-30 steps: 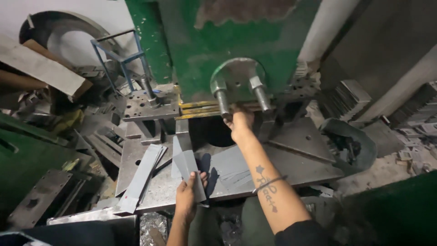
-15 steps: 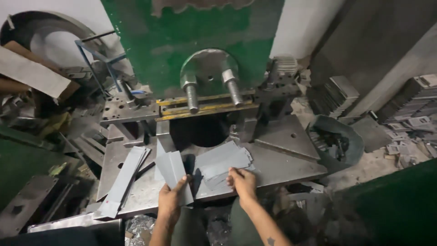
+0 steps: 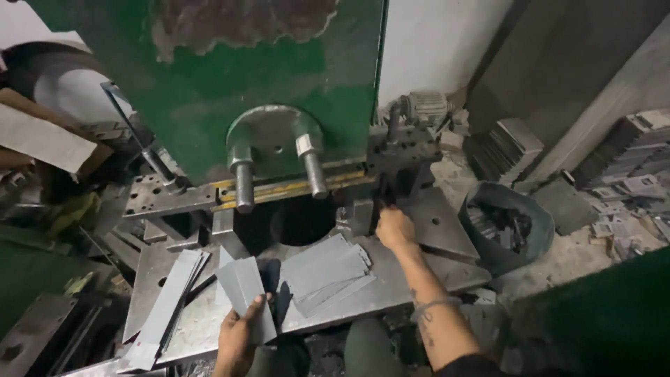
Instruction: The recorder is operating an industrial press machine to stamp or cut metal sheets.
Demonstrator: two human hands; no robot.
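Observation:
My left hand (image 3: 237, 338) grips a folded grey sheet-metal blank (image 3: 244, 290) near the front edge of the press table (image 3: 391, 286). My right hand (image 3: 394, 227) reaches forward and closes around a dark handle (image 3: 385, 195) at the right side of the green press (image 3: 209, 84). A loose stack of flat grey metal blanks (image 3: 324, 269) lies on the table between my hands. Two steel guide posts (image 3: 244, 185) stand above the dark round die opening (image 3: 300, 220).
Long grey strips (image 3: 167, 304) lean at the table's left. A round dark bucket (image 3: 506, 223) with scrap sits on the floor to the right. Stacks of metal pieces (image 3: 513, 143) and more parts (image 3: 628, 160) pile up at the far right.
My right hand left the flat blanks and moved forward and right onto the press handle. My left hand stays on the folded blank. The view came closer to the press.

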